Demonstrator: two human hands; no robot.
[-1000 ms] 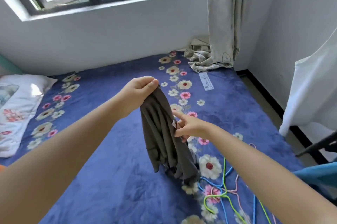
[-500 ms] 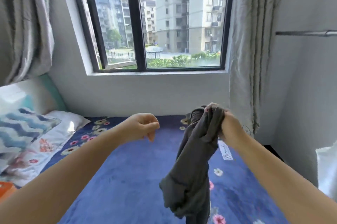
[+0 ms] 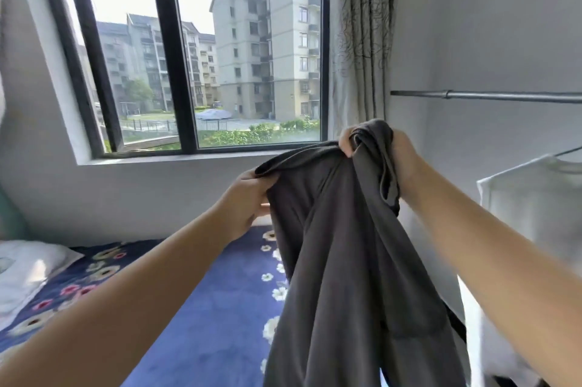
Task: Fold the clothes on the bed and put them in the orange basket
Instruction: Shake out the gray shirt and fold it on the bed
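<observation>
Fingers of the left hand (image 3: 242,207) and right hand (image 3: 390,160) are clamped on the top edge of the grey garment (image 3: 340,260), held up above the bed (image 3: 195,308), probably being opened out; next, find its corners and lay it flat for folding.

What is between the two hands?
In the head view, a stretch of the grey garment spans from the left hand to the right hand; both grip it.
</observation>
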